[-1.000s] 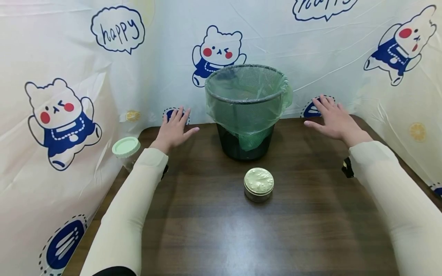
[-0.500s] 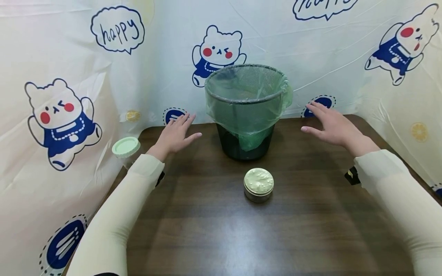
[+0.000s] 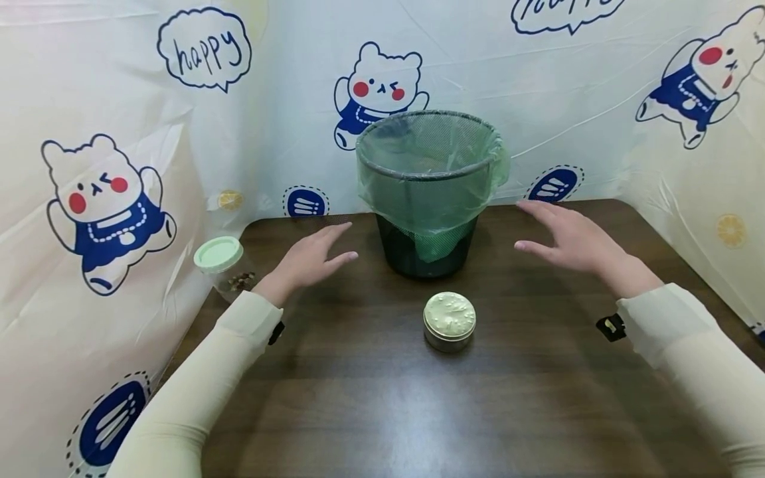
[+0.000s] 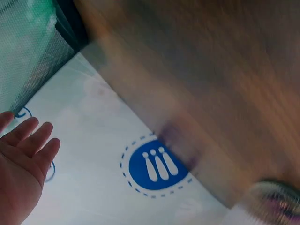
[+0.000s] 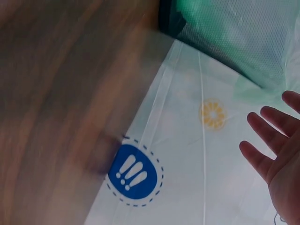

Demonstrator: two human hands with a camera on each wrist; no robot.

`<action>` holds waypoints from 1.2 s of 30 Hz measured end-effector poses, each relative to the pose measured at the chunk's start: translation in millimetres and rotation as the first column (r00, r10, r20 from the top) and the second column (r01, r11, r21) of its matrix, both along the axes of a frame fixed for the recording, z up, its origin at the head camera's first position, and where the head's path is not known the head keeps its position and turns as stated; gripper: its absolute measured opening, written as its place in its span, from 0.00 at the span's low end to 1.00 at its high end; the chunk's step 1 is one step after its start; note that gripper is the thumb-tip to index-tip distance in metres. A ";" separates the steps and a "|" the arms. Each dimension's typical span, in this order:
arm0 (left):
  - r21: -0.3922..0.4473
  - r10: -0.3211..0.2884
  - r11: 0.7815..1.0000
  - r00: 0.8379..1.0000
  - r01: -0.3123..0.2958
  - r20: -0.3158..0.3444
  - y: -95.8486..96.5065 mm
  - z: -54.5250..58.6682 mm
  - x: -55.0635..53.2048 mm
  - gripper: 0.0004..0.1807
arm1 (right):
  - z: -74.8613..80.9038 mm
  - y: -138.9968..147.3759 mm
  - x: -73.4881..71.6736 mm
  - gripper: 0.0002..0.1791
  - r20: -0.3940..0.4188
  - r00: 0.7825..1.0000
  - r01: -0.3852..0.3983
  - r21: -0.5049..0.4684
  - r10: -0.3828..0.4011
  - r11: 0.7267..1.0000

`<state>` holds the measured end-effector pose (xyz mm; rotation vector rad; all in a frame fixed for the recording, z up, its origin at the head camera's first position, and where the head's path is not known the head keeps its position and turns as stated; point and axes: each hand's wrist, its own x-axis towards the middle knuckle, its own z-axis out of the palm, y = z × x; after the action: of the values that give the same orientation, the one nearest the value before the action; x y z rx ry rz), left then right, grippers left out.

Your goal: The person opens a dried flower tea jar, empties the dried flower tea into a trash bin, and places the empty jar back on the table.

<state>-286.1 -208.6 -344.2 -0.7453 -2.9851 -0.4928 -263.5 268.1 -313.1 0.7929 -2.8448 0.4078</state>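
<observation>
My left hand [image 3: 307,259] hovers over the left part of the table, fingers extended and thumb apart, holding nothing. On the other side my right hand [image 3: 576,242] is held out the same way, also with nothing in it. Between them at the back stands a black mesh bin [image 3: 421,249] lined with a green plastic bag [image 3: 430,192] folded over its rim. In front of the bin sits a round tin [image 3: 449,322] with a pale, bumpy top. In the left wrist view the fingers [image 4: 35,140] are spread; in the right wrist view the fingers [image 5: 269,131] are spread too.
A clear jar [image 3: 230,269] with a pale green lid and small dark contents stands at the table's left edge, close to the left forearm. The dark wooden table [image 3: 370,405] is bounded by a printed cloth [image 3: 287,86] at the back and both sides.
Both hands have come down and back toward the person, still outstretched. More of the jar shows beside the left wrist. The bin and tin stay in place.
</observation>
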 end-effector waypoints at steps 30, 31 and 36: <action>0.041 -0.302 0.953 0.944 0.299 0.134 83.0 -39.6 55.3 0.50 | -45.7 -53.3 40.7 0.39 0.067 0.966 -0.250 -0.023 0.251 0.968; 0.034 -0.307 0.952 0.942 0.305 0.135 85.7 -40.5 56.5 0.50 | -47.0 -55.2 41.7 0.39 0.068 0.964 -0.257 -0.025 0.258 0.966; 0.019 -0.337 0.941 0.931 0.338 0.143 99.4 -45.0 60.9 0.51 | -52.6 -64.5 45.7 0.42 0.086 0.956 -0.280 -0.015 0.281 0.960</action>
<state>-225.2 -109.2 -389.2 -1.2894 -2.9949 -0.5709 -217.8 203.6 -365.8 1.2138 -2.8139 0.4941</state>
